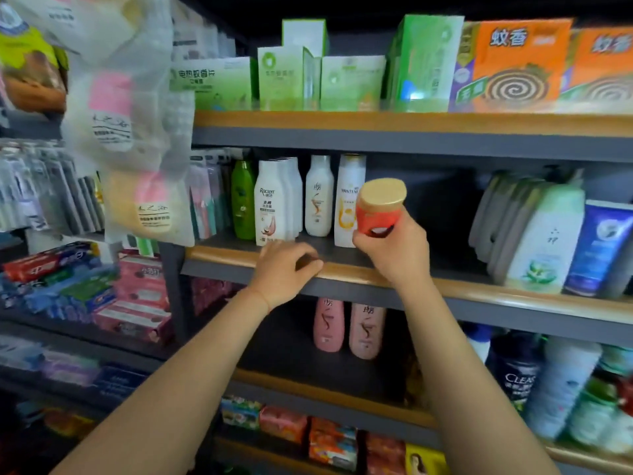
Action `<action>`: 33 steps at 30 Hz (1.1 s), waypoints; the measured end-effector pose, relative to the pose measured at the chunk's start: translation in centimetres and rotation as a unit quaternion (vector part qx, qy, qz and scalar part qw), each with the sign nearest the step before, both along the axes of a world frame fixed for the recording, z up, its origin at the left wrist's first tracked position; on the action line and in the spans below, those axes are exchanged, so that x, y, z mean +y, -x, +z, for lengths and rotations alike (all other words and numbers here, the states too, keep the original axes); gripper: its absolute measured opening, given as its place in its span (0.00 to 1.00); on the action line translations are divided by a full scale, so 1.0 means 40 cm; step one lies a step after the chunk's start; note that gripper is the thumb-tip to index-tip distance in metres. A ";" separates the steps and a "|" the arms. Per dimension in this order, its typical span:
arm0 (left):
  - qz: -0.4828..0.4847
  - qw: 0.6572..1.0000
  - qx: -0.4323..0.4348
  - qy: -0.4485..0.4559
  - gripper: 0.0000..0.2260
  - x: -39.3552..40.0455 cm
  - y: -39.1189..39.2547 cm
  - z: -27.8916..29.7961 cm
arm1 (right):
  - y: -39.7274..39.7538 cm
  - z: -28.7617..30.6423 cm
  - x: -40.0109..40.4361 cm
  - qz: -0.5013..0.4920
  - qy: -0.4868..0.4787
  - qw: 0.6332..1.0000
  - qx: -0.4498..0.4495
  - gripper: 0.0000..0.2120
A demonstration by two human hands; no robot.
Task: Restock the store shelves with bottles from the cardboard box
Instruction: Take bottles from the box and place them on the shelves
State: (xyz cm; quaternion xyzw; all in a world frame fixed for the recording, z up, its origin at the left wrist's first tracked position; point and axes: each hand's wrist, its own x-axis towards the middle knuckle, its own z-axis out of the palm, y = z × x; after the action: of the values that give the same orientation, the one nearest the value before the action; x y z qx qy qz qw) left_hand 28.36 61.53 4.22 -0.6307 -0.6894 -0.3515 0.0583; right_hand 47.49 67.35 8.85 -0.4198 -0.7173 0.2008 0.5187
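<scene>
1. Grey metal shelving (411, 144) with tan wooden front edges fills the view in several tiers, and the middle shelf (342, 273) runs across the centre at hand height.
2. Green and orange boxes (513, 63) are lined along the top tier, the orange ones printed with a dark coil.
3. Translucent plastic bags (116, 108) with pink and yellow contents are hung at the upper left, in front of the shelf end.
4. Pale bottles with green leaf prints (544, 238) are stacked leaning at the right of the middle shelf, beside a blue tube (599, 248).
5. Toothpaste cartons (85, 289) in red, blue and pink are piled on a lower shelf at the left.
6. A row of upright bottles is seen at the back left of the middle shelf: a green bottle (242, 200), white bottles (274, 207) and a white and gold bottle (346, 200).
7. Two pink bottles (346, 329) are stood side by side on the tier below.
8. The left hand (284, 274) is laid on the tan front edge of the middle shelf, its fingers loosely curled over the edge and nothing held.
9. The right hand (390, 248) is raised just above that edge, its fingers wrapped round the lower body of the task's bottle.
10. The red bottle (378, 214) with a gold cap is held tilted, cap up, in front of the white and gold bottle, over the bare stretch of the middle shelf.
</scene>
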 end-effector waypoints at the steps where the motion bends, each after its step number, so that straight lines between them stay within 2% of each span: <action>1: 0.013 0.999 0.033 -0.006 0.12 0.011 0.005 -0.012 | -0.004 0.005 0.021 -0.006 0.017 1.000 -0.016 0.19; 6: 0.027 0.997 0.032 -0.065 0.11 0.020 0.001 -0.021 | -0.006 0.033 0.131 -0.051 0.103 0.992 -0.061 0.25; 11: 0.029 0.997 0.029 -0.061 0.11 0.024 0.002 -0.019 | 0.010 0.073 0.210 -0.028 0.201 0.977 -0.060 0.16; 15: 0.023 0.999 0.024 -0.037 0.09 0.028 0.005 -0.011 | 0.036 0.091 0.259 0.017 0.248 0.968 -0.048 0.18; 19: 0.024 0.999 0.026 -0.030 0.10 0.024 0.007 -0.011 | 0.063 0.085 0.296 0.018 0.268 0.962 -0.044 0.15; 25: 0.019 0.999 0.018 -0.026 0.09 0.020 0.003 -0.003 | 0.074 0.087 0.318 0.019 0.283 0.958 -0.045 0.18; 30: 0.015 1.000 0.018 -0.021 0.09 0.020 0.002 -0.006 | 0.065 0.078 0.327 0.034 0.295 0.955 -0.026 0.15; 33: 0.019 0.999 0.022 -0.024 0.10 0.021 0.004 -0.008 | 0.053 0.076 0.322 0.048 0.303 0.952 0.011 0.23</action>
State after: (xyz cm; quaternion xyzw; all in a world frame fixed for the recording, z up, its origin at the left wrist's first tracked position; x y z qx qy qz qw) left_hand 28.21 62.39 3.89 -0.6233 -0.6914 -0.3526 0.0951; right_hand 45.35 80.22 11.88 -0.5200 -0.6363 0.4378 0.3647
